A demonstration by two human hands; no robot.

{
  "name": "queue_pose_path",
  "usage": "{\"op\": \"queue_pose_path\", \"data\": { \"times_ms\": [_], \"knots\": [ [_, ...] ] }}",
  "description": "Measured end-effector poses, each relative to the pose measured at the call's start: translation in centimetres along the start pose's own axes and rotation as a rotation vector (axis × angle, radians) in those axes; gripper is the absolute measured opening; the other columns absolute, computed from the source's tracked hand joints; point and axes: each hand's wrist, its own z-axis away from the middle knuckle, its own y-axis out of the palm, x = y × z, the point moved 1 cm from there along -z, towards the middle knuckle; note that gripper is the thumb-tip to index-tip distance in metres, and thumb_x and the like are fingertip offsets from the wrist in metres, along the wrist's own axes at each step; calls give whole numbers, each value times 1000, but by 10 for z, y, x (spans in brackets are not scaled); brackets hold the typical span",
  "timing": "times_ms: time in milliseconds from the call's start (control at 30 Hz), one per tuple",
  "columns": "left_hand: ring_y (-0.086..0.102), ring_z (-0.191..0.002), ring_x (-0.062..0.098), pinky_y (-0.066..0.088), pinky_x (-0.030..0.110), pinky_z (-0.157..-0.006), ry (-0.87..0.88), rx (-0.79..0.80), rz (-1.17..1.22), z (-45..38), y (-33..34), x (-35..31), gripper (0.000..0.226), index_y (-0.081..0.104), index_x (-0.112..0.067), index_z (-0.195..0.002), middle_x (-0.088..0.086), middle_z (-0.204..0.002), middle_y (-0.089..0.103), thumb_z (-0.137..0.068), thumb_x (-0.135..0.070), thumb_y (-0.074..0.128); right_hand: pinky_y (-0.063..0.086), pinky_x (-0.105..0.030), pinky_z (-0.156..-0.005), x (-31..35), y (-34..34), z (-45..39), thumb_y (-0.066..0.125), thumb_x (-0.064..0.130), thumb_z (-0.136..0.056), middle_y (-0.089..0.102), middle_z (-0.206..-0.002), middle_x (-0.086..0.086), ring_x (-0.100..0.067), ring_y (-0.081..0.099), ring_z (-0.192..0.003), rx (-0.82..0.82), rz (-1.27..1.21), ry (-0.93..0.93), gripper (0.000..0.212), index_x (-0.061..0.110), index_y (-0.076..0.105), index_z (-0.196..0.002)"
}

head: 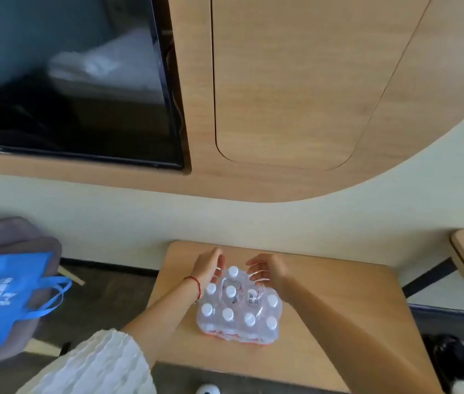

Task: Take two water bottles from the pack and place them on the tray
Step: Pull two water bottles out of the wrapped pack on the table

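Shrink-wrapped pack [239, 314] of white-capped bottles [228, 314], both hands' fingers [219, 264] pulling its wrap

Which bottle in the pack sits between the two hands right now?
The bottle at the pack's far edge, white cap up. It alone lies between the left hand and right hand; the others sit nearer the camera.

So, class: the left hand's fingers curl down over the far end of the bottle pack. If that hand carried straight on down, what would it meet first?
Most likely the plastic wrap at the far-left corner of the bottle pack: the left hand already looks hooked into it, though contact is hard to judge from above.
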Motion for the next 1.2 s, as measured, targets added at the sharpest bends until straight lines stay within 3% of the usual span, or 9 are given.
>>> {"op": "queue_pose_path", "data": {
  "times_ms": [167, 300, 433, 500, 700, 833, 933, 1033, 1200],
  "knots": [
    [54, -65, 19, 41, 28, -65, 80, 96, -280, -39, -3, 53, 24, 59, -12, -72, 5, -74, 63, -82, -29, 45, 46, -19, -51, -60, 20, -47, 51, 6, -87, 65, -77, -7, -19, 57, -64, -157, 119, 113, 19, 8, 69, -79],
    [53, -106, 22, 45, 34, -91, 234, 223, -595, -67, 3, 98, 25, 56, -8, -110, 9, -117, 58, -89, -20, 56, 43, -20, -79, -99, 23, -79, 49, -1, -86, 66, -115, -6, -23, 60, -101, -249, 565, 18, 37, 12, 63, -118],
    [47, -115, 23, 42, 39, -99, 387, 223, -813, -90, 13, 126, 42, 51, -14, -120, 5, -123, 52, -84, -33, 62, 42, -32, -102, -124, 17, -110, 56, 7, -87, 51, -141, -3, -22, 50, -126, -90, 987, -160, 51, 18, 46, -137],
    [44, -122, 24, 39, 38, -103, 417, 131, -834, -99, 18, 134, 44, 49, -14, -121, 6, -127, 51, -83, -32, 61, 46, -37, -99, -132, 17, -120, 56, 10, -89, 43, -147, 2, -23, 48, -129, -25, 1123, -159, 56, 23, 38, -141],
    [4, -147, 24, 12, 40, -119, 437, 153, -907, -114, 31, 144, 81, 17, -16, -147, 8, -158, 10, -85, -53, 54, 54, -36, -78, -136, 15, -117, 50, 3, -90, 64, -123, -4, -23, 64, -102, -102, 1019, -267, 37, 14, 55, -125],
    [-12, -146, 28, 0, 44, -119, 406, 226, -910, -114, 35, 149, 90, 4, -20, -148, 9, -159, -10, -83, -57, 54, 42, -29, -58, -144, -17, -81, 46, 10, -82, 58, -72, -6, -18, 51, -63, -170, 684, -237, 18, 21, 55, -72],
    [-18, -145, 28, -5, 46, -119, 448, 200, -951, -116, 38, 158, 93, 0, -21, -148, 10, -159, -11, -83, -57, 55, 32, -23, -59, -146, -40, -60, 33, 31, -78, 54, -65, 4, -15, 47, -70, -262, 713, -201, 28, 22, 53, -61],
    [-9, -146, 23, 5, 50, -120, 457, 111, -966, -118, 39, 166, 99, 4, -20, -149, 6, -160, -2, -77, -65, 55, 33, -23, -75, -124, -33, -58, 32, 32, -81, 67, -78, 0, -19, 53, -86, -350, 894, -483, 43, 6, 62, -64],
    [-4, -146, 21, 17, 54, -117, 515, 83, -968, -120, 36, 175, 105, 6, -17, -148, 7, -159, 8, -72, -66, 59, 37, -28, -53, -104, 3, -96, 52, 30, -93, 64, -65, -13, -27, 60, -69, -187, 1068, -517, 43, 3, 59, -60]
  ]
}}
